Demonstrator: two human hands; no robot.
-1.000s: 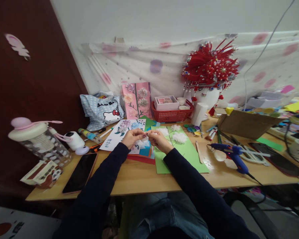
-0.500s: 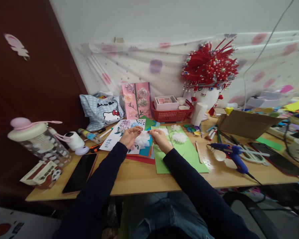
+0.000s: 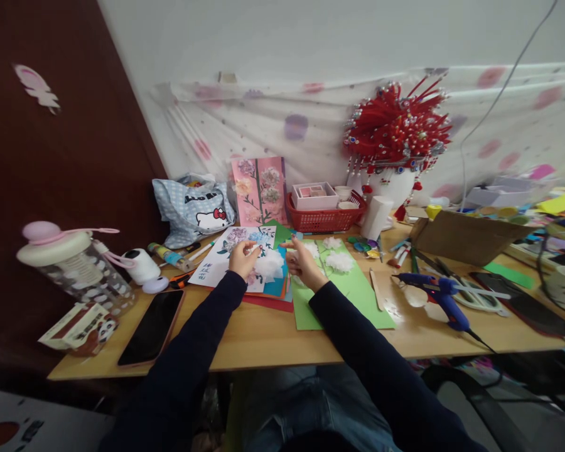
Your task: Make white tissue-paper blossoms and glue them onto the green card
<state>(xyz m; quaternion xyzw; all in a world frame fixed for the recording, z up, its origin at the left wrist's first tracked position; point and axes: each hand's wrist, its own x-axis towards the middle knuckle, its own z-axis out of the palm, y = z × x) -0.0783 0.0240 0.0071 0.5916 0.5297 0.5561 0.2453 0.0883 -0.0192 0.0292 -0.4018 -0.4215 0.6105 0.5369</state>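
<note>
My left hand (image 3: 245,258) is closed in a pinch, with a small white piece at its fingertips, too small to make out clearly. To its right, my right hand (image 3: 304,263) has the index finger stretched out to the left and the other fingers loosely curled. I see nothing held in it. A fluffy white tissue-like clump (image 3: 270,266) lies between the hands, over the blue sheets (image 3: 276,287). Beneath my right hand is a light green sheet (image 3: 348,307) bearing white fluffy flowers (image 3: 339,261) and drawn stems. Left of it lies a white sheet with printed flowers (image 3: 208,271).
A blue glue gun (image 3: 435,292) rests at right beside a wooden stick (image 3: 376,290). A phone (image 3: 151,328) and bottle (image 3: 82,267) are at left. Behind stand a checked bag (image 3: 179,216), pink flower card (image 3: 261,210), red basket (image 3: 324,220) and red beaded headpiece (image 3: 400,129).
My hands have moved apart slightly. The fingertips of my right hand have left the white material, and its index finger now extends. My left hand stays pinched.
</note>
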